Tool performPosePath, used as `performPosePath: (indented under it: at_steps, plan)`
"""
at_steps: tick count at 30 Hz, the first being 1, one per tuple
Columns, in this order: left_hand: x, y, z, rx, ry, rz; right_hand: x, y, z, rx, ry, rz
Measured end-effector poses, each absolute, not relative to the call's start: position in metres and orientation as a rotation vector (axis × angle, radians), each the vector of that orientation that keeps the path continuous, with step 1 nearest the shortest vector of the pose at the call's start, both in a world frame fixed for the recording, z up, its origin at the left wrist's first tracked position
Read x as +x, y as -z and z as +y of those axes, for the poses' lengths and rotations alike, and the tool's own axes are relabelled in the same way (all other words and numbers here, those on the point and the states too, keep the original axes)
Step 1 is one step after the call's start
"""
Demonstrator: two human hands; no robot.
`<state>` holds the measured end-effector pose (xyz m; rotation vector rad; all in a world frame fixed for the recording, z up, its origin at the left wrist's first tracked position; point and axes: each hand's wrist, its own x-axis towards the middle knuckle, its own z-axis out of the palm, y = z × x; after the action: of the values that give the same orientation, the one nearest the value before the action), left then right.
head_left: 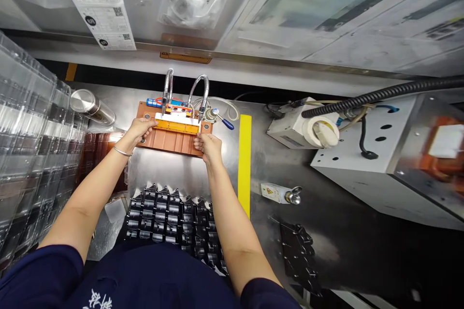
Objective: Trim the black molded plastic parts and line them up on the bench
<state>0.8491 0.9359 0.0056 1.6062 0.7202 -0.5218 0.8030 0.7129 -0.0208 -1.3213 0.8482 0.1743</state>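
Observation:
A thin amber strip with small dark marks (pixel 177 127) stretches level across the front of a copper-coloured fixture block (pixel 170 142). My left hand (pixel 139 130) pinches the strip's left end between thumb and fingers. At the opposite end, my right hand (pixel 209 146) has its fingers closed on the strip's right corner. Directly behind the strip is a white bar (pixel 176 119) on the fixture, with two metal flexible hoses (pixel 198 86) arching above it. A lever with a blue handle (pixel 227 124) sticks out at the fixture's right. Whether the strip touches the block, I cannot tell.
Rows of black moulded parts (pixel 170 215) lie in front of my body. Stacked clear trays (pixel 32 145) rise at the left, near a metal cylinder (pixel 93 106). Yellow tape (pixel 245 164) marks the bench; a grey machine (pixel 380 154) and a small switch box (pixel 274 192) stand right.

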Motion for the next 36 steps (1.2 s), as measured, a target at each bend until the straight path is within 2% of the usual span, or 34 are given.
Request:
performPosePath:
  at_steps: [10,16,19,23,29,34,36]
  plan:
    - [0.850,0.000,0.939,1.665,0.516,0.675,0.805,0.019,0.710,-1.326,-0.222,0.896]
    - [0.856,-0.008,0.961,1.602,0.717,0.587,0.788,0.017,0.696,-1.351,-0.252,0.821]
    - [0.846,-0.015,0.978,1.602,0.696,0.555,0.736,0.015,0.659,-1.496,-0.120,0.686]
    - [0.809,-0.020,0.992,1.625,0.553,0.570,0.617,0.021,0.600,-1.858,0.062,0.831]
    - [0.755,-0.026,0.985,1.585,0.501,0.561,0.488,0.044,0.583,-1.840,-0.200,0.786]
    - [0.731,-0.032,0.976,1.658,0.360,0.487,0.518,0.030,0.582,-2.253,0.006,0.903]
    - [0.721,-0.034,0.968,1.712,0.272,0.442,0.558,0.015,0.596,-2.485,0.135,0.705]
